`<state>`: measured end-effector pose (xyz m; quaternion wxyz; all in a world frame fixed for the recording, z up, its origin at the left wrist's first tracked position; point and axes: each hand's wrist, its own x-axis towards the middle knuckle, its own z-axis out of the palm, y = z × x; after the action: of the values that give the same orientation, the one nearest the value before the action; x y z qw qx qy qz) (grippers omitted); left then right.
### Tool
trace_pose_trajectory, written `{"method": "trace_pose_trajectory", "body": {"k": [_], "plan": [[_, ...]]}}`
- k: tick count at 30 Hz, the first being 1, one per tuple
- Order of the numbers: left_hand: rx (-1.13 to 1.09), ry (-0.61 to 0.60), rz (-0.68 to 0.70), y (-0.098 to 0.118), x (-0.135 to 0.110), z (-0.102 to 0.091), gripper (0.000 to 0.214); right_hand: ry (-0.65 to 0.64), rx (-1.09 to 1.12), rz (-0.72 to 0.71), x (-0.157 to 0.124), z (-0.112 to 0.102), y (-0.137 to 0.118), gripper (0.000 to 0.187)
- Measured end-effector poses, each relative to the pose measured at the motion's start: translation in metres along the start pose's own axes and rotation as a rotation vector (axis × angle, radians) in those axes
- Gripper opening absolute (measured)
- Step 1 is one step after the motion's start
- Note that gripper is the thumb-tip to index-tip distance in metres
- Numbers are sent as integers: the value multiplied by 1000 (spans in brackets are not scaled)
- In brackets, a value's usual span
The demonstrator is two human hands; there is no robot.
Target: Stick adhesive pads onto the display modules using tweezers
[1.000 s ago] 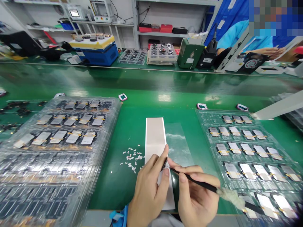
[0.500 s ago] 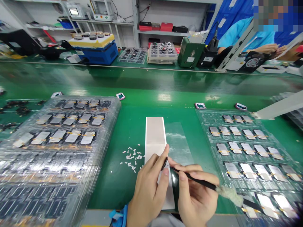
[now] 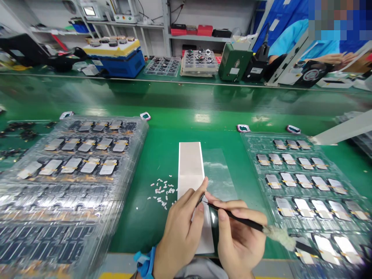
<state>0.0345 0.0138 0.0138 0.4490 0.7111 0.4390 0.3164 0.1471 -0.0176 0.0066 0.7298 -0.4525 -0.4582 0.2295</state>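
Note:
My left hand [image 3: 184,224] is closed, its forefinger and thumb pinching a small dark-edged part [image 3: 200,200] that the fingers mostly hide. My right hand [image 3: 244,236] grips a slim black pen-like tool [image 3: 247,221] with a pale wrapping round its rear. The tool's fine tip meets the part between the fingertips; its exact kind is not clear. Beneath both hands lies a long strip of beige and white paper [image 3: 190,159], on top of a clear film [image 3: 219,170]. Small white and pinkish scraps [image 3: 164,192] are scattered left of the strip.
Stacked clear trays [image 3: 139,133] with flat screen-like modules stand at left. Another clear tray [image 3: 252,149] of modules lies at right, under a white slanted bar [image 3: 343,130]. Small pink-rimmed pieces [image 3: 243,128] sit behind. A co-worker's blue sleeve [image 3: 286,40] shows beyond the raised shelf.
The view has shifted slightly. Both hands keep their grips and nearly the same pose, with the tool tip still at the small part.

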Motion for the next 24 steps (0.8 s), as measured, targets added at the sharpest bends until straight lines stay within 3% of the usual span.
{"method": "trace_pose_trajectory", "body": {"k": [8, 18, 24], "plan": [[-4, 2, 11, 1, 0, -1, 53, -14, -60, -51, 0, 0, 2, 25], [54, -23, 12, -3, 0, 0, 46, 40, 24, -15, 2, -1, -1, 25], [76, -40, 25, -3, 0, -1, 53, 17, 32, -42, -1, -1, -2, 25]]}}
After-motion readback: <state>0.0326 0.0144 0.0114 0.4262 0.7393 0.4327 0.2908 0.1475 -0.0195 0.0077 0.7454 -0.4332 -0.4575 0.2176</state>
